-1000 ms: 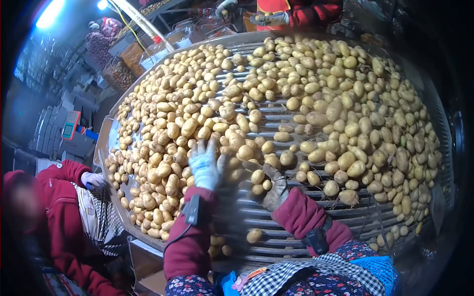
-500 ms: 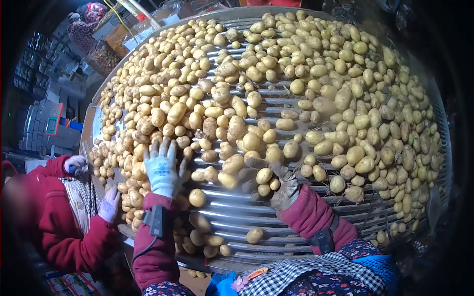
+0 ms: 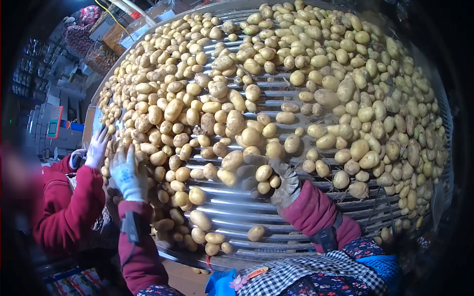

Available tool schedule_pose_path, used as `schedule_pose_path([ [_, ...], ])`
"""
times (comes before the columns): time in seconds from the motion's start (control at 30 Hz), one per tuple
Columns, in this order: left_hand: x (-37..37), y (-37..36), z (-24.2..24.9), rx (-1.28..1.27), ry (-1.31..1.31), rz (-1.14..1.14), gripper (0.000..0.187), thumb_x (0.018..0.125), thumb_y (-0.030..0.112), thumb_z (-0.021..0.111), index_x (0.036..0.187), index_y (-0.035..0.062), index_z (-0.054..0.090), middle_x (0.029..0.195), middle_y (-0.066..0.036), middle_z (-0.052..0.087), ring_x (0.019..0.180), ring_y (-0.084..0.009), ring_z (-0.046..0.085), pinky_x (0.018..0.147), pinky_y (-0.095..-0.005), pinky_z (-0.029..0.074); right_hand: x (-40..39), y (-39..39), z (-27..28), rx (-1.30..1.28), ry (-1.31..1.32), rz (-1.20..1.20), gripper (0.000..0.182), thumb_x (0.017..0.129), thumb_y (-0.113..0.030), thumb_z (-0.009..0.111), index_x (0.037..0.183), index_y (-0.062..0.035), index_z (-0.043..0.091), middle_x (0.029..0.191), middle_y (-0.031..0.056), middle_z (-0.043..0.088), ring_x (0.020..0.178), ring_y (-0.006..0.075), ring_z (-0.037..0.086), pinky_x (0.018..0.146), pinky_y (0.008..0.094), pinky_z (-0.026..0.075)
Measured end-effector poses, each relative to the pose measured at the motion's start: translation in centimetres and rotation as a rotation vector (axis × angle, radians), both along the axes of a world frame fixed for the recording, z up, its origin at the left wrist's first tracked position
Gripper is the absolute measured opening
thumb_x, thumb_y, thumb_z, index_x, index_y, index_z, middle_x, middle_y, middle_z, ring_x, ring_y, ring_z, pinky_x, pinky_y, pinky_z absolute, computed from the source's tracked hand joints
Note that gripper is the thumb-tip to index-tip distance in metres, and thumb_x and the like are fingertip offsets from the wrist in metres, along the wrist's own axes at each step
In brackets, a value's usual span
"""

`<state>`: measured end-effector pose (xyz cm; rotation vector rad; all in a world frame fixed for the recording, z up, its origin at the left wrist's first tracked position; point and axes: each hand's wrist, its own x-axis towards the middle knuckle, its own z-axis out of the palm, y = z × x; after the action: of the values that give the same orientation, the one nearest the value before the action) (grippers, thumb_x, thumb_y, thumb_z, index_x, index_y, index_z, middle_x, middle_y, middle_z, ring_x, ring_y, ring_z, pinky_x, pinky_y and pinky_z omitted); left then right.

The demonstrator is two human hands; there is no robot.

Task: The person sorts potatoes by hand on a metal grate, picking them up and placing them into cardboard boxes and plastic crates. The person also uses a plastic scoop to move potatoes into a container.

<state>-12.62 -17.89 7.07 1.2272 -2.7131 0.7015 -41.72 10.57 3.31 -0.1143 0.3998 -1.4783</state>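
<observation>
My left hand [image 3: 127, 173], in a pale blue and white glove, lies on the left part of the potato heap with its fingers stretched out. It touches potatoes [image 3: 158, 158] and grips none that I can see. My right hand [image 3: 284, 185], in a soiled grey glove, rests low over the metal bars right of the middle. Its fingers curl around a few small yellow potatoes [image 3: 264, 172]. Some of its fingers are blurred.
A slatted metal table [image 3: 232, 207] carries potatoes, thickest at the far side and right. At the left, a co-worker's gloved hand [image 3: 98, 148] reaches over the table edge close to my left hand. A red-framed device [image 3: 54, 122] stands beyond.
My left hand has moved left, toward the co-worker. The co-worker's nearer hand has moved farther along the table edge. My right hand stays around the same potatoes.
</observation>
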Motion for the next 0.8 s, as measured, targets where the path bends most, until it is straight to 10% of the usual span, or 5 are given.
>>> schedule_pose_path([
  [0.1, -6.6, 4.3, 1.0, 0.307, 0.262, -0.349, 0.059, 0.077, 0.022, 0.075, 0.133, 0.0138, 0.058, 0.124, -0.015, 0.061, 0.105, -0.0363, 0.061, 0.089, -0.0471, 0.049, 0.3, 0.3, 0.2, 0.017, 0.001, 0.013, 0.068, 0.094, -0.055, 0.059, 0.141, -0.0064, 0.049, 0.129, 0.0116, 0.061, 0.108, 0.0225, 0.062, 0.086, 0.0363, 0.055],
  [0.37, -13.0, 3.2, -1.2, 0.522, -0.203, -0.040, 0.073, 0.065, 0.029, 0.083, 0.133, 0.0226, 0.056, 0.112, -0.016, 0.060, 0.102, -0.0326, 0.063, 0.080, -0.0461, 0.054, 0.8, 0.2, 0.1, 0.097, 0.039, 0.015, 0.069, 0.093, -0.056, 0.061, 0.139, -0.0059, 0.051, 0.128, 0.0116, 0.063, 0.101, 0.0215, 0.063, 0.081, 0.0340, 0.053],
  [0.8, -12.8, 5.2, -1.9, 0.535, -0.096, -0.060, 0.055, 0.069, 0.008, 0.073, 0.121, 0.0192, 0.059, 0.114, -0.016, 0.059, 0.101, -0.0366, 0.063, 0.080, -0.0459, 0.055, 0.9, 0.1, -0.2, 0.106, 0.035, 0.010, 0.065, 0.094, -0.053, 0.061, 0.139, -0.0076, 0.052, 0.126, 0.0104, 0.064, 0.101, 0.0222, 0.064, 0.078, 0.0333, 0.052],
])
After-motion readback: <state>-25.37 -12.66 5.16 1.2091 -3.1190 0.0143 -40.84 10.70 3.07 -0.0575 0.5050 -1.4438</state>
